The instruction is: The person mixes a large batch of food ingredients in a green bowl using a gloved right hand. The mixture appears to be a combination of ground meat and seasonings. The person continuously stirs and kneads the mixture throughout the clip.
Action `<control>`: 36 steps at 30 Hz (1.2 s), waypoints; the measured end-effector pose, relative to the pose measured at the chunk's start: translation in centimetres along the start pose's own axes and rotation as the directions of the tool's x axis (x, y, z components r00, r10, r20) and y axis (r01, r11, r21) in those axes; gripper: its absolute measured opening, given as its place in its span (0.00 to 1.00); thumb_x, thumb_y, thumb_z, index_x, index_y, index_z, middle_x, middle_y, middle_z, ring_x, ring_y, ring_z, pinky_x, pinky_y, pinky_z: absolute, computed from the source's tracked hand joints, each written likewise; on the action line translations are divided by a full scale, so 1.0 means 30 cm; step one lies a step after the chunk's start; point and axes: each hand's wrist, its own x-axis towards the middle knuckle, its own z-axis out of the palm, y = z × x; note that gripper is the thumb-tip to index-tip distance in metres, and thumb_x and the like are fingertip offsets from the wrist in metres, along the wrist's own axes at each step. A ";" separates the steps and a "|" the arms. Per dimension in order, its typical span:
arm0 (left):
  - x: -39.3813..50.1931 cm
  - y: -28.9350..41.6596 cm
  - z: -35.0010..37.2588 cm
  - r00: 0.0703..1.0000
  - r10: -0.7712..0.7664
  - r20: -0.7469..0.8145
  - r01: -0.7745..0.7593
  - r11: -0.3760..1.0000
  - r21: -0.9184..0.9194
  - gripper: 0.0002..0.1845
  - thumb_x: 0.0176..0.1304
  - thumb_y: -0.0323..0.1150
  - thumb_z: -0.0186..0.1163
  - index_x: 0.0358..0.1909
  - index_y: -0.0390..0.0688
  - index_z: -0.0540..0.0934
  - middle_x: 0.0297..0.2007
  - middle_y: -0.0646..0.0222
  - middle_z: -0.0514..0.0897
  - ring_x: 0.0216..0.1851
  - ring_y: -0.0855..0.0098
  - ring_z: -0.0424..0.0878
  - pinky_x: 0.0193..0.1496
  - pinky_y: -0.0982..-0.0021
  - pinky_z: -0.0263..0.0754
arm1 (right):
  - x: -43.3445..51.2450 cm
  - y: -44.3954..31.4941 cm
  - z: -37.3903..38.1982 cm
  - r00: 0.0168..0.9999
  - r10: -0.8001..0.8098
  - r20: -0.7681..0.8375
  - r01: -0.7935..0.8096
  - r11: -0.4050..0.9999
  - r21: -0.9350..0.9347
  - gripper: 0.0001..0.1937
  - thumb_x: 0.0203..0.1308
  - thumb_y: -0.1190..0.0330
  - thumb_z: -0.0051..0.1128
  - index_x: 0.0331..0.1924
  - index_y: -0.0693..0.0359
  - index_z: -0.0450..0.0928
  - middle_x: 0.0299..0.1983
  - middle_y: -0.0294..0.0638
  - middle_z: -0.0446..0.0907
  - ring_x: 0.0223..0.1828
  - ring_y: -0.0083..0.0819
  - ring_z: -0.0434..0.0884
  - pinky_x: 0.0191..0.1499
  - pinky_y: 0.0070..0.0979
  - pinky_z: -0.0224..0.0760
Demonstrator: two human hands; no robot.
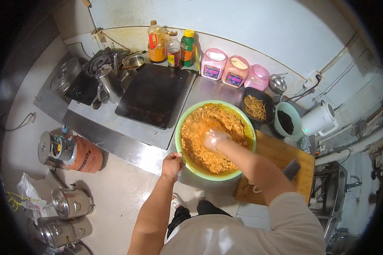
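A large light-green plastic basin (177, 140) stands at the front edge of the steel counter. It holds an orange-brown, crumbly, wet food mixture (194, 153), with sauce smeared up its inner wall. My left hand (172, 167) grips the basin's rim on the near left side, thumb on top. In the mixture is my right hand (212, 137), in a clear plastic glove coated orange at the fingers. Motion blur and food hide those fingers, so whether they hold anything is not visible.
Beside the basin lie a wooden cutting board (265, 149) and a cleaver (292, 169). Behind are a black tray of yellowish shreds (255, 108), a bowl of dark food (284, 122) and an electric kettle (319, 119). A black flat griddle (156, 95), sauce bottles (157, 44) and pink tubs (214, 63) stand leftward.
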 end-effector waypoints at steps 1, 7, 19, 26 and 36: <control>-0.001 -0.001 0.000 1.000 0.000 -0.006 0.000 1.000 -0.015 0.03 0.65 0.32 0.54 0.35 0.45 0.74 0.27 0.73 0.78 0.23 0.77 0.73 0.28 0.77 0.71 | 0.042 -0.028 0.013 0.992 0.101 0.074 -0.111 0.981 0.159 0.19 0.62 0.63 0.46 0.55 0.60 0.74 0.53 0.48 0.76 0.56 0.38 0.74 0.62 0.31 0.63; -0.009 0.007 0.010 0.999 -0.003 -0.034 0.002 1.000 -0.028 0.04 0.64 0.31 0.56 0.35 0.43 0.74 0.27 0.72 0.78 0.21 0.77 0.73 0.27 0.77 0.70 | 0.065 -0.102 0.123 0.980 0.042 0.194 -0.049 0.998 0.031 0.21 0.62 0.59 0.46 0.53 0.62 0.74 0.53 0.52 0.76 0.56 0.39 0.75 0.59 0.34 0.66; 0.001 0.001 0.003 1.000 0.010 0.007 -0.010 0.998 -0.055 0.02 0.65 0.30 0.54 0.34 0.44 0.74 0.26 0.73 0.77 0.20 0.78 0.71 0.26 0.78 0.68 | -0.067 -0.027 0.180 0.855 0.015 0.519 0.216 0.899 -0.382 0.21 0.58 0.60 0.46 0.53 0.61 0.76 0.52 0.53 0.77 0.53 0.44 0.76 0.53 0.38 0.70; -0.020 0.009 0.010 0.999 -0.016 -0.047 0.013 0.998 -0.060 0.04 0.65 0.31 0.56 0.34 0.41 0.74 0.25 0.72 0.75 0.21 0.79 0.70 0.26 0.76 0.68 | 0.117 -0.007 0.101 0.954 0.177 0.240 -0.098 0.946 -0.309 0.18 0.56 0.58 0.52 0.45 0.61 0.78 0.42 0.49 0.79 0.43 0.39 0.79 0.44 0.34 0.74; -0.011 0.013 0.011 0.999 -0.011 -0.051 0.011 1.000 -0.008 0.05 0.65 0.34 0.56 0.35 0.44 0.75 0.27 0.73 0.78 0.22 0.78 0.73 0.29 0.76 0.72 | 0.211 -0.075 0.204 0.973 -0.031 0.230 0.022 0.999 0.044 0.24 0.64 0.49 0.39 0.51 0.59 0.75 0.47 0.46 0.79 0.45 0.42 0.80 0.36 0.38 0.79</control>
